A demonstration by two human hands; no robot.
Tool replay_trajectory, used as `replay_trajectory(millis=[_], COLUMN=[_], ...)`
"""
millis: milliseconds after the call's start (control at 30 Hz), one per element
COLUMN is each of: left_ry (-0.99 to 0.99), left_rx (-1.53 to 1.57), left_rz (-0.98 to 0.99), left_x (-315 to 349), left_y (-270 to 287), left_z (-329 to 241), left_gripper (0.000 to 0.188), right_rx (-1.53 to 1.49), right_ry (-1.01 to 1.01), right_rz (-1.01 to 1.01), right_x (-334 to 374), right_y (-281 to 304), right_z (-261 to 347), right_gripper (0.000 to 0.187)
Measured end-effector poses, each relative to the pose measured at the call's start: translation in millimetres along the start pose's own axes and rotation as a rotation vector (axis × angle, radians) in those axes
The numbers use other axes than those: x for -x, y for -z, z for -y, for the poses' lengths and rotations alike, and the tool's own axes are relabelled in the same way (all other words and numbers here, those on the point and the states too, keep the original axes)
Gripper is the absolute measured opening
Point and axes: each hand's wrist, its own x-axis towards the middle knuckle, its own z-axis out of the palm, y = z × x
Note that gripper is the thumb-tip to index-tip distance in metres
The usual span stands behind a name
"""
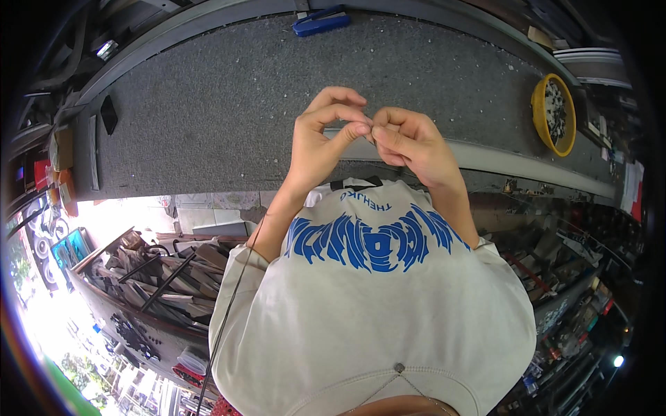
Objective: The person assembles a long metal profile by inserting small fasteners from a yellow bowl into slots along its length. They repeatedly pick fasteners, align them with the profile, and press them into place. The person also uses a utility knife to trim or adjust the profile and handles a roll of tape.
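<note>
Above the near edge of the grey, rough surface (222,111), bare left hand (320,139) and right hand (418,143) pinch a tiny, unclear piece (370,138), apparently delicate handling needing steadiness.

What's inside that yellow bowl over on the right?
The yellow bowl holds many small dark and pale pieces, too small to identify. They cover its bottom, so anything beneath them is hidden.
</note>
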Motion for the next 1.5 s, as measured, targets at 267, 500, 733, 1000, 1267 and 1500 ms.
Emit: replay_trajectory(millis=[267,500,733,1000,1267,1500], left_ry=[0.100,0.036,-0.128,-0.133,0.150,-0.687], left_rx=[0.121,0.089,-0.527,-0.483,-0.023,-0.876], left_rz=[-0.133,-0.218,-0.133,-0.072,-0.168,-0.125], left_x=[3.2,5.4,-2.9,-8.7,-3.2,-1.9], left_y=[2.6,-7.5,6.6,3.2,-14.3,-5.4], left_z=[4.1,13.3,-1.1,-8.7,-4.4,-9.5], left_gripper=[0.017,0.022,0.007,0.006,0.011,0.022], right_rx=[0.220,0.342,0.885,0.828,0.335,-0.247], right_ry=[0.095,0.075,0.427,0.393,0.257,-0.023], right_rz=[-0.247,-0.260,-0.482,-0.362,-0.284,-0.087], right_x=[1.5,8.8,4.5,-4.6,-8.1,-11.8], right_y=[-8.9,-11.7,-15.0,-6.6,1.2,4.4], right_z=[4.9,9.2,-0.7,-2.7,-8.5,-17.3], right_gripper=[0.020,0.018,0.022,0.022,0.013,0.022])
